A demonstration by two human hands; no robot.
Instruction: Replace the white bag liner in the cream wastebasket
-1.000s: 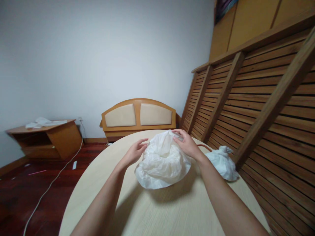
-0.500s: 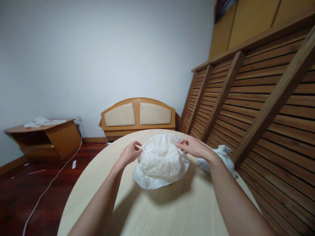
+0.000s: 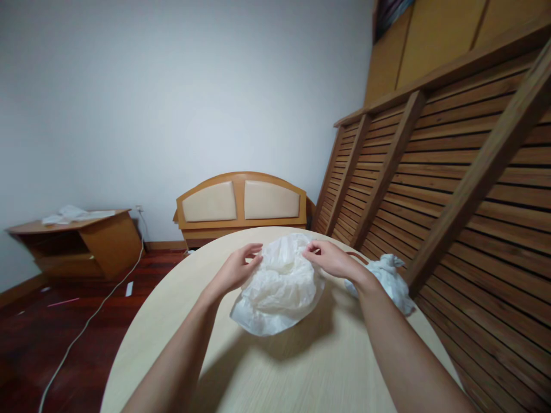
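Note:
A crumpled white plastic bag [image 3: 279, 289] stands on the round pale table [image 3: 172, 310], its top bunched and its lower edge flaring toward me. My left hand [image 3: 241, 267] is at the bag's upper left side, thumb and fingers pinched on its rim. At the upper right of the bag, my right hand [image 3: 325, 255] has its fingertips closed on the thin plastic. What is inside the bag is hidden.
A knotted pale bundle [image 3: 390, 281] lies at the table's right edge, partly behind my right forearm. Slatted wood panels [image 3: 430, 189] lean on the right. A headboard [image 3: 241, 201] stands beyond the table, and a low cabinet [image 3: 103, 241] at the left.
Both hands have moved inward, closer to each other. The bag's top has drawn narrower, and its body has shifted slightly left.

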